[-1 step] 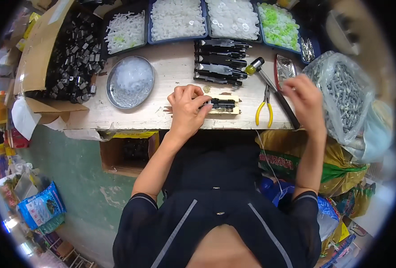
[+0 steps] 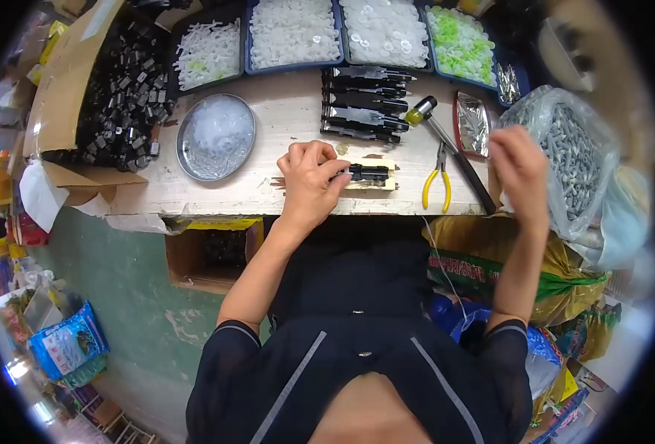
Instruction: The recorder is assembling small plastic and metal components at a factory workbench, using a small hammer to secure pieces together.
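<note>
Light bright and fairly even on your tabletop [image 2: 287, 100]; shadows soft. Glints off the round dish [image 2: 209, 177] and clear bag [image 2: 534, 103]. Your right hand [image 2: 521, 170] slightly blurred, your left hand [image 2: 309, 177] crisper. Your dark top [image 2: 357, 333] swallows detail. Fisheye bows the tray row [image 2: 294, 68], upper frame; far left soft with blown-out spots, corners black.

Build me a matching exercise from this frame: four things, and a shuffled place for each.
Things
1. Left hand
2. Right hand
3. Pliers
4. Round dish

Places
A. Just left of the hammer handle
B. Near the clear bag of grey pieces
C. Between the cardboard box and the fixture's side of the bench
D. At the left end of the black part on the cream block

Pairs: 1-D, 2-B, 3-A, 4-C
</note>
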Demonstrator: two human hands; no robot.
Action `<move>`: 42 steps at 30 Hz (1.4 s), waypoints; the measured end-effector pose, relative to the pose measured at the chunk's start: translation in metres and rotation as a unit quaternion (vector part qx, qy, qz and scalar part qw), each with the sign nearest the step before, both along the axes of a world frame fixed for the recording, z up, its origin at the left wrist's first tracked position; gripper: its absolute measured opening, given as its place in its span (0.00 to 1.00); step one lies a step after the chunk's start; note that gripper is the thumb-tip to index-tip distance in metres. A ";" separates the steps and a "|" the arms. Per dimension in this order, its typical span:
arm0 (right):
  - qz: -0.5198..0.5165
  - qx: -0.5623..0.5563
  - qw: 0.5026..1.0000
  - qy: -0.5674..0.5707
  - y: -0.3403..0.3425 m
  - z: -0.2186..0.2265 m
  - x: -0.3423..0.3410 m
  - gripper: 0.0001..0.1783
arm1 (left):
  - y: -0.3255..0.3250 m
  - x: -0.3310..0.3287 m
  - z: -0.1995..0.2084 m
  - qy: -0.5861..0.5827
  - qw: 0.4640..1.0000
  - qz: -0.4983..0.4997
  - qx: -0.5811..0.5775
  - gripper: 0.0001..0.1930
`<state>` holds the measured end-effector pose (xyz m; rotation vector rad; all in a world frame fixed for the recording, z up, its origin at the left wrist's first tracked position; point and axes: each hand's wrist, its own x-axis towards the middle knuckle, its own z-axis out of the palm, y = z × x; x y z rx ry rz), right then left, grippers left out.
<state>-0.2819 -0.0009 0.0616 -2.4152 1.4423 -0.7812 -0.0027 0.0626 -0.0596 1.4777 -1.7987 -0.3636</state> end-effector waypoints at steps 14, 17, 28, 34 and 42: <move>-0.285 0.042 0.932 0.219 -0.024 0.011 -0.218 0.18 | 0.008 0.002 0.001 -0.097 0.991 -0.072 -0.050 0.10; -0.291 0.048 0.936 0.194 -0.027 0.009 -0.216 0.17 | 0.002 0.014 0.005 -0.061 0.994 -0.088 -0.023 0.13; -0.297 0.028 0.931 0.208 -0.039 0.015 -0.200 0.08 | -0.160 0.160 0.021 -0.109 0.956 0.246 0.118 0.07; -0.320 0.003 0.932 0.173 -0.033 0.001 -0.211 0.07 | -0.171 0.168 0.001 0.042 0.977 0.153 0.145 0.05; -0.335 0.007 0.934 0.127 -0.043 0.005 -0.204 0.10 | -0.185 0.199 0.021 0.317 0.933 0.170 0.018 0.07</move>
